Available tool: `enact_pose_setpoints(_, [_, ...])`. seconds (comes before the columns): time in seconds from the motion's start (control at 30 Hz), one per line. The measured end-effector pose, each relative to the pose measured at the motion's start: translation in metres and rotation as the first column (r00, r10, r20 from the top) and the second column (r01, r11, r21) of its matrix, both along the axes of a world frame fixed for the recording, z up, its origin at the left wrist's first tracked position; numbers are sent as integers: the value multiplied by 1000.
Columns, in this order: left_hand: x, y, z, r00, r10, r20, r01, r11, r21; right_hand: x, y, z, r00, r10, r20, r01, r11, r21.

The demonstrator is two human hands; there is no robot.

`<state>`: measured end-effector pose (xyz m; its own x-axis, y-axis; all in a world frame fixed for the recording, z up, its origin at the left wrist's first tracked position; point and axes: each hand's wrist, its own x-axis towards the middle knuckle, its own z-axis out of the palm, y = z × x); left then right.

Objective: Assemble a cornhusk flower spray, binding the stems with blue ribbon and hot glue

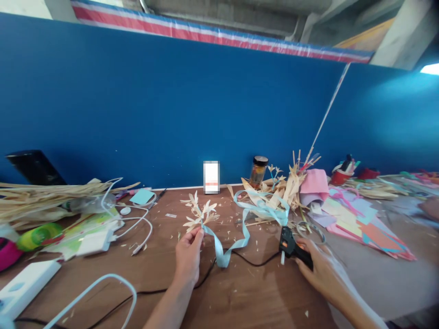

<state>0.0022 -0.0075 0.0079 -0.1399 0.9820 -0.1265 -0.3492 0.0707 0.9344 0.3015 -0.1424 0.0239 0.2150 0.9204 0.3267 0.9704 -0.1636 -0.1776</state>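
Observation:
My left hand (190,253) pinches the stem of a flower (202,212) made of pale dried husk petals. A light blue ribbon (222,256) runs from that stem down to the table and loops away to the right, up to a tangle by the husks. My right hand (313,262) is wrapped around the handle of a black hot glue gun (291,244). A white glue stick pokes out of the gun, and its black cord (255,264) trails left across the table beneath the ribbon.
Dried husks (290,189) and a dark-lidded jar (259,171) stand at the back right, near a roll of tape (317,232) and coloured paper sheets (370,228). On the left are a white power strip (29,285), white cables and a charger (96,242). A blue partition (171,105) rises behind.

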Motion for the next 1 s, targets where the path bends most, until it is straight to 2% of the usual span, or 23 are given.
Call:
enact_pose_setpoints(0.13, [0,0,-1,1000,-1,16,1,1000,2,-1,-2,4,1000,4,26,-5,1000,4])
enact_pose_setpoints(0.4, [-1,1,-3,1000,-11,0,11,1000,11,-15,-2,16,985,114,133,-124,990,71])
enact_pose_setpoints(0.63, [-1,1,-4,999,-31,12,30,999,17,-22,0,24,975,173,141,-189,976,110])
enact_pose_setpoints(1.0, [0,-2,-1,999,-35,-9,35,999,34,-26,6,24,969,197,152,-225,955,193])
